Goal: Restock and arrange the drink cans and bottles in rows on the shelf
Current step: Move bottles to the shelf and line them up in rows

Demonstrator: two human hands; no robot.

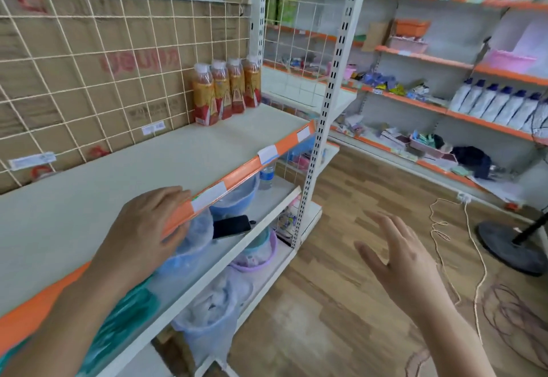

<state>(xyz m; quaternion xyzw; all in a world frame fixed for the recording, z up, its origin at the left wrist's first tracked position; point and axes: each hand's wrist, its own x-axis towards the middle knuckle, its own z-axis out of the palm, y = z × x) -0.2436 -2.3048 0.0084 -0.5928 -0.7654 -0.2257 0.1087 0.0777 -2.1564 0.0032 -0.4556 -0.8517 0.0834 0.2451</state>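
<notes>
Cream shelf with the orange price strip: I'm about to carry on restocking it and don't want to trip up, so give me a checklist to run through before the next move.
1. Free space on the cream shelf board: ok, mostly bare.
2. Existing row to extend: ok, four orange-labelled clear bottles with white caps stand upright at the back right corner, against the wire grid.
3. Left hand free: not ok, it grips the orange price strip.
4. Right hand free: ok, open and empty over the floor.
5. New cans or bottles within reach: cannot tell, none in view.
6. Floor clear: not ok, loose cream cord and a black fan base lie to the right.
</notes>
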